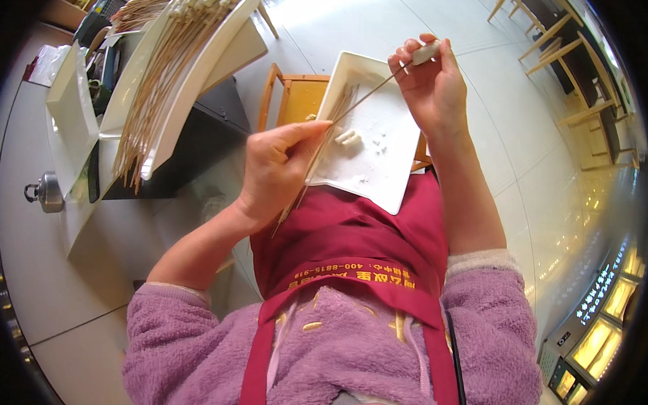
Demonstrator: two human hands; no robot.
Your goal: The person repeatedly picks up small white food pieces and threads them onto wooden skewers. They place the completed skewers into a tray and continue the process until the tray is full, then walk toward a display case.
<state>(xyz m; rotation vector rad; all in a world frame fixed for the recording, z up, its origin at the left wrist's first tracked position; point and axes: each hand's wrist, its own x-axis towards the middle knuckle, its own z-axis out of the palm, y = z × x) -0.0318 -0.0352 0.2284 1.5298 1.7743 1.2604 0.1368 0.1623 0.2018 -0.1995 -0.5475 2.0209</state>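
Note:
My left hand (285, 163) pinches a thin wooden skewer (373, 92) between thumb and forefinger. The skewer slants up to the right, and a pale, lumpy piece of food (425, 53) sits around its far end. Around that piece curl the fingers of my right hand (432, 83). Below both hands a white plastic tray (394, 197) lies tilted over my lap. Several bare skewers (335, 109) lie along its left side and stick out over the near edge. Short pale pieces (348, 139) and small crumbs (380, 145) are in the tray.
A wooden chair (305, 95) stands under the tray's far part. On the left table (25, 245), a white tray (216, 65) holds many skewers with pale pieces on their ends, near a metal kettle (50, 193). More wooden chairs (559, 55) are at upper right.

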